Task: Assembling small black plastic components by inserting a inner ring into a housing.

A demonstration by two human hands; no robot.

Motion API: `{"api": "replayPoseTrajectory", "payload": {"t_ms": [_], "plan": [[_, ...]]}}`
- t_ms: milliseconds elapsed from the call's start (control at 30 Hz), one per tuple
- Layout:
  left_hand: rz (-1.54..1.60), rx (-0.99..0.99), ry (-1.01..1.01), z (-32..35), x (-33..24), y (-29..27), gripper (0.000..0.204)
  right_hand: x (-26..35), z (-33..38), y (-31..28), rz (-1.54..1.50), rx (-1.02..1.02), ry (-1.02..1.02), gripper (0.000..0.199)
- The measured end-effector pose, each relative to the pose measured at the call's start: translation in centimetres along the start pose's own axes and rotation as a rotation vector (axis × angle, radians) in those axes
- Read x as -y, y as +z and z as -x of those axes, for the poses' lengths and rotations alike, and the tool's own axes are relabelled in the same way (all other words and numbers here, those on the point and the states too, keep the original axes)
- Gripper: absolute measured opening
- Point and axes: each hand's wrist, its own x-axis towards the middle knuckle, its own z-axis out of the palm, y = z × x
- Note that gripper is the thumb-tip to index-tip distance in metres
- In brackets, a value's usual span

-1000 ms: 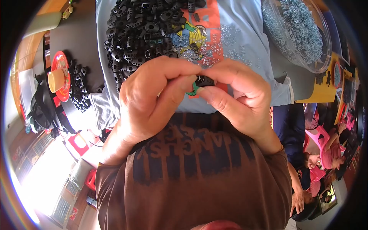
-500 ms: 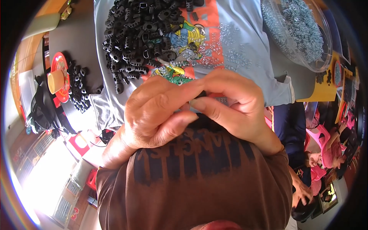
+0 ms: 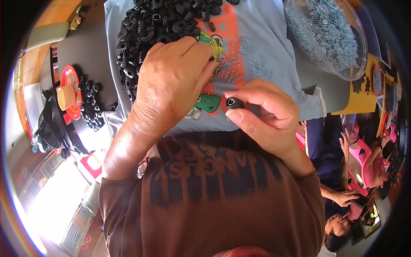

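Between the thumb and forefinger of my right hand (image 3: 269,118) is a small black plastic cord lock (image 3: 233,103), its round opening facing up. My left hand (image 3: 171,73) is stretched palm down over the cloth, at the near right edge of a big heap of black cord lock parts (image 3: 147,25). Its fingertips are bent under and hidden, so whether they hold anything does not show. To the right of that hand, small loose metal springs (image 3: 250,60) lie scattered on the printed light blue shirt (image 3: 269,25) spread over the table.
A clear oval tub (image 3: 363,64) full of springs stands at the far right. At left, more black parts (image 3: 90,103) lie beside a red plate (image 3: 68,75) with a tan cup (image 3: 66,97). Another person's hand (image 3: 344,197) shows at lower right.
My hands were together in front of my chest and have parted. The left has moved forward to the heap; the right stays near, with the cord lock now in plain sight.
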Motion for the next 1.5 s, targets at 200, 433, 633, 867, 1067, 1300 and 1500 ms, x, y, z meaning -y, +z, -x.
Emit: {"api": "replayPoseTrajectory", "payload": {"t_ms": [200,433,633,867,1067,1300,1500], "plan": [[0.016,0.024,-0.042,-0.5,0.3,0.0,0.011,0.1,0.0,-0.1,-0.037,0.019,0.071,0.024],[0.66,0.031,-0.461,0.8,-1.7,-2.8,0.018,-0.3,-0.7,0.3,-0.076,-0.063,-0.044,0.023],[1.328,0.053,-0.531,2.6,-1.9,-4.1,0.016,0.1,-1.2,0.7,-0.048,-0.02,-0.049,0.021],[1.253,0.093,-0.413,3.3,-1.4,-3.5,0.022,0.0,-1.3,1.4,-0.079,-0.016,-0.062,0.022],[1.226,0.095,-0.369,3.7,-1.2,-3.8,0.023,-0.2,-1.2,1.9,-0.104,-0.012,-0.034,0.02],[1.198,0.119,-0.339,3.7,-0.9,-3.8,0.022,0.8,-1.3,1.3,-0.085,0.12,0.064,0.021],[1.472,0.191,-0.694,3.8,-1.5,-4.4,0.025,1.6,-1.3,1.4,-0.022,0.089,0.089,0.02]]}}
